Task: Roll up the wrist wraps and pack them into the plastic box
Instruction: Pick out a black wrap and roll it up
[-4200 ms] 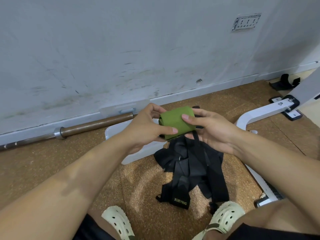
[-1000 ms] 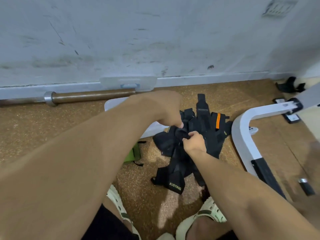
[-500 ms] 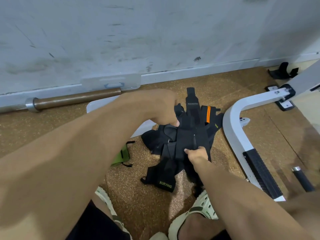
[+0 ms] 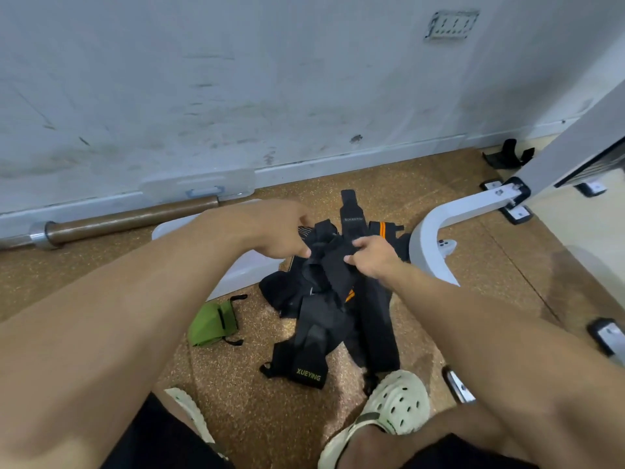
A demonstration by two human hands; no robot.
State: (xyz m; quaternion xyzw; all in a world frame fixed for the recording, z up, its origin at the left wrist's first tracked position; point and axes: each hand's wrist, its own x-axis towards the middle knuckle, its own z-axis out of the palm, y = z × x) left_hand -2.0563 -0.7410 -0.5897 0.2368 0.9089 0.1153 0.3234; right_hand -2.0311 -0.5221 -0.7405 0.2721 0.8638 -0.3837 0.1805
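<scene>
A tangled heap of black wrist wraps (image 4: 341, 309) lies on the cork floor, some with orange stripes and one marked XUEYING. Both hands work at the top of the heap. My left hand (image 4: 280, 231) pinches a black strap at its upper left. My right hand (image 4: 372, 258) grips another fold of black strap just to the right. A rolled green wrist wrap (image 4: 211, 324) lies on the floor left of the heap. The clear plastic box (image 4: 243, 269) sits behind my left forearm, mostly hidden. Its lid (image 4: 199, 186) leans against the wall.
A barbell (image 4: 128, 220) lies along the wall at the left. A white bench frame (image 4: 439, 231) curves close on the right, with its feet and black pads beyond. My two pale clogs (image 4: 389, 404) rest at the bottom.
The green wrap, held in both hands four seconds ago, now lies on the floor. My right hand has moved up the black heap and taken hold near my left hand.
</scene>
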